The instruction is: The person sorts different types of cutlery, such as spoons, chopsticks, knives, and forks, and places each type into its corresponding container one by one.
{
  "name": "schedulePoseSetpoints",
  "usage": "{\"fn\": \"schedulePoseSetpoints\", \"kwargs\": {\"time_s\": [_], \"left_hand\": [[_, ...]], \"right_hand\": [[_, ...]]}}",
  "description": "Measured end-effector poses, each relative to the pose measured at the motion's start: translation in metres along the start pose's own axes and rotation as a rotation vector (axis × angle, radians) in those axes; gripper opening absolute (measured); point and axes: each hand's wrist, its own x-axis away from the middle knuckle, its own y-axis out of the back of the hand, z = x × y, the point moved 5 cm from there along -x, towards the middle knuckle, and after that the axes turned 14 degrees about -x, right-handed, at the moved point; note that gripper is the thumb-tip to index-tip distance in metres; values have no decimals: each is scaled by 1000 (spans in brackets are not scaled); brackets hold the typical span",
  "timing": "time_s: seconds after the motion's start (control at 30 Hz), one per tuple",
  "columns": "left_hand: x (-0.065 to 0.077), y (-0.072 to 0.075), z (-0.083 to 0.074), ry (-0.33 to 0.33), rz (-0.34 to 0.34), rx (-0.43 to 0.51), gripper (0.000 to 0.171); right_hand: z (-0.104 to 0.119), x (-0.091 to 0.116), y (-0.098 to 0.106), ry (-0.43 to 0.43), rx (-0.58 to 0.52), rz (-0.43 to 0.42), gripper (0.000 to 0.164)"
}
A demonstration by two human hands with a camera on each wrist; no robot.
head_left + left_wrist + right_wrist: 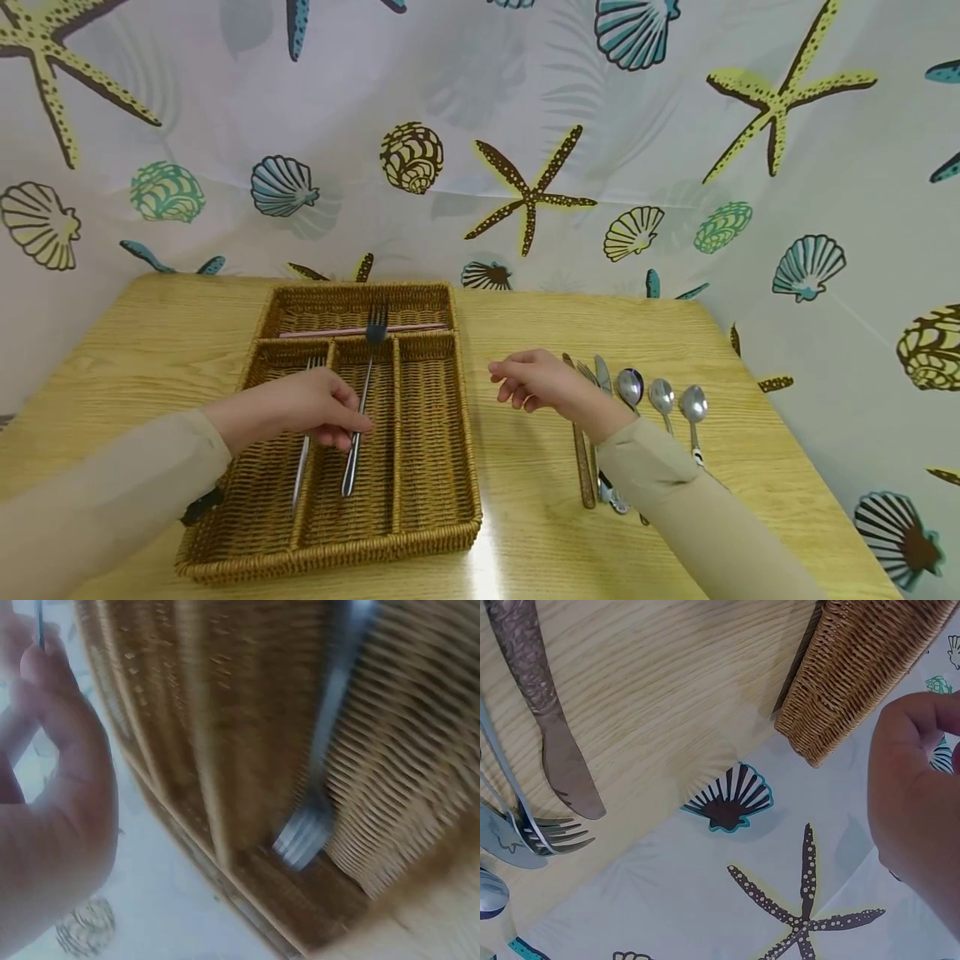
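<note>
On the left, a woven basket is sitting on the wooden table, its compartments facing up. In its left compartment one fork is lying lengthwise, its tines pointing to the far end. The left hand is hanging over the divider between the left and middle compartments, its thumb and fingers closing together and pinching a second, dark-headed fork by the handle. That fork is slanting above the middle compartment, its tines pointing away from the person; whether its handle end is touching the woven floor, I cannot tell. Beyond, a slim pink stick is running along the crosswise far compartment.

Between the basket and the cutlery to the right, the right hand is hovering over the table, its fingers bending loosely and its thumb standing apart from them; its wrist view is cutting off the fingertips. Just right of that hand, a brown knife is lying on the wood, a silver fork and a silver knife resting close beside it. Farther right, three spoons are lying side by side, bowls pointing away, the forearm partly covering the row.
</note>
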Motion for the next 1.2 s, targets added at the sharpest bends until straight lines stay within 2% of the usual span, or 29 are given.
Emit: {"fn": "schedulePoseSetpoints", "kwargs": {"time_s": [0.27, 0.47, 0.57, 0.73, 0.93, 1.2], "left_hand": [[20, 5, 38, 41, 9, 18, 16], [23, 6, 60, 107, 13, -3, 17], [22, 5, 67, 118, 13, -18, 21], [19, -1, 74, 103, 27, -27, 28], [14, -10, 73, 93, 44, -62, 36], [7, -17, 73, 188, 48, -95, 25]], "right_hand": [[-3, -1, 3, -3, 18, -11, 33], [-6, 1, 5, -6, 28, -21, 31], [-6, 1, 5, -3, 32, -22, 31], [-6, 0, 4, -1, 29, -14, 30], [-7, 0, 5, -4, 30, -20, 35], [-9, 1, 10, -2, 68, -31, 42]]}}
